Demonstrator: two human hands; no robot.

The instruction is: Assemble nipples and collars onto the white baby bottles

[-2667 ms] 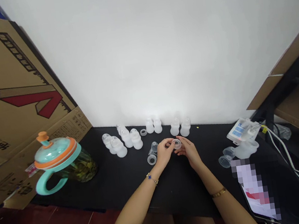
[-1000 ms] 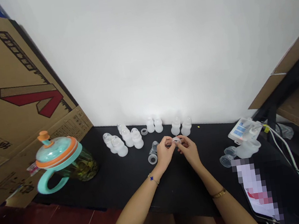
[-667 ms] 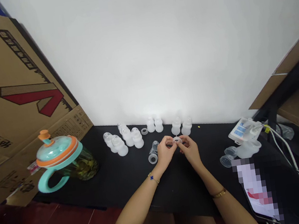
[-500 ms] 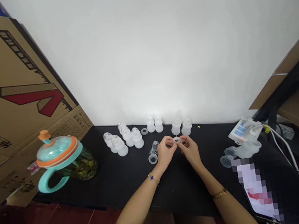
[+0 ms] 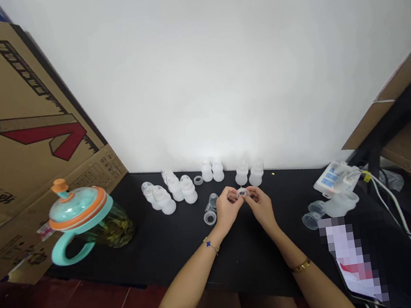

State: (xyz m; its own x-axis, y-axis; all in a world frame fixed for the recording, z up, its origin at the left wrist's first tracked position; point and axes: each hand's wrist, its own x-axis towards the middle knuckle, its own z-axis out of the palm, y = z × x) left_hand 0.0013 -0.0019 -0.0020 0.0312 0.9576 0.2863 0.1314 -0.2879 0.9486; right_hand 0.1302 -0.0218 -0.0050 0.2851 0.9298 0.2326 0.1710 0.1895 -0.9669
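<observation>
Both my hands meet over the black table (image 5: 172,245), pinching one small clear plastic ring (image 5: 242,193) between their fingertips. My left hand (image 5: 227,209) grips its left side and my right hand (image 5: 260,206) its right side. Just left of my left hand lie a loose clear ring (image 5: 209,218) and a small clear cap (image 5: 212,201). Several small frosted white bottles (image 5: 166,200) stand behind, and two more pairs (image 5: 211,171) (image 5: 248,173) line the wall.
A teal and orange lidded jug (image 5: 85,222) stands at the left by leaning cardboard boxes (image 5: 15,135). At the right are clear funnel parts (image 5: 313,214), a white device (image 5: 333,177), white cables (image 5: 393,209) and a phone (image 5: 354,260). Another ring (image 5: 198,180) lies near the wall.
My hands have stayed together on the ring, shifting it slightly away from me and turning it between the fingertips. Nothing else on the table has moved.
</observation>
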